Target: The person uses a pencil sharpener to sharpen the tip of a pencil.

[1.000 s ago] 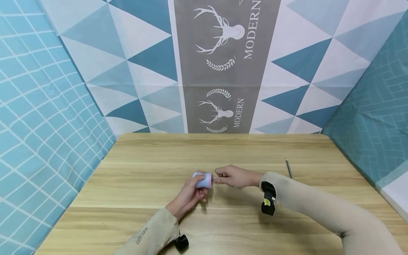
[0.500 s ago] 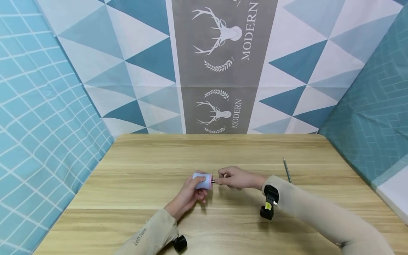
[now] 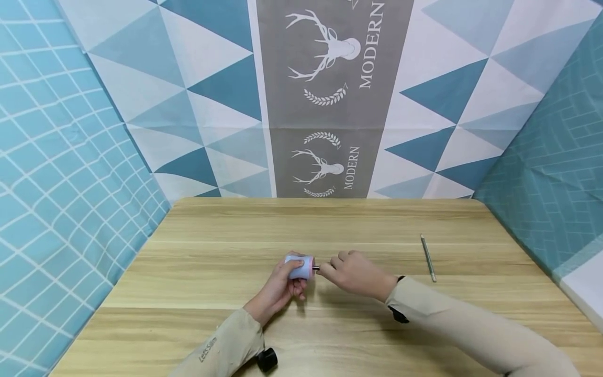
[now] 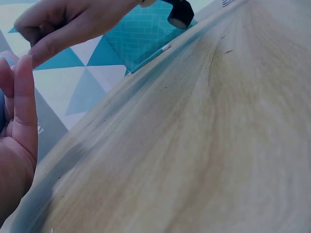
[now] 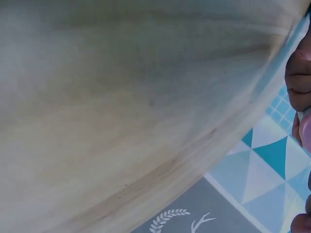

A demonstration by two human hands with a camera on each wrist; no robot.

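Note:
In the head view my left hand (image 3: pixel 279 287) grips a small pale-blue cylinder with a pink end (image 3: pixel 305 268), its thumb laid along the side. A short dark rod (image 3: pixel 316 268) sticks out of the pink end towards the right. My right hand (image 3: pixel 356 273) pinches the rod's outer end between thumb and fingers, its back turned up. The left wrist view shows the edge of my left hand (image 4: pixel 22 111) and, above it, my right hand (image 4: pixel 80 24); the cylinder is mostly cut off there. Pink of the cylinder (image 5: pixel 306 132) appears at the right wrist view's border.
On the wooden table (image 3: pixel 212 235), a grey-green pencil (image 3: pixel 427 257) lies to the right, beyond the right sleeve (image 3: pixel 452 314). A patterned cloth wall (image 3: pixel 325 104) rises behind the far edge, with blue cloth on both sides. A black wrist camera (image 3: pixel 267 360) hangs from the left sleeve.
My right hand has rolled over at the rod, knuckles now upward, and its wrist camera has turned mostly out of sight. More of the rod and the whole pencil show. The left hand keeps its hold.

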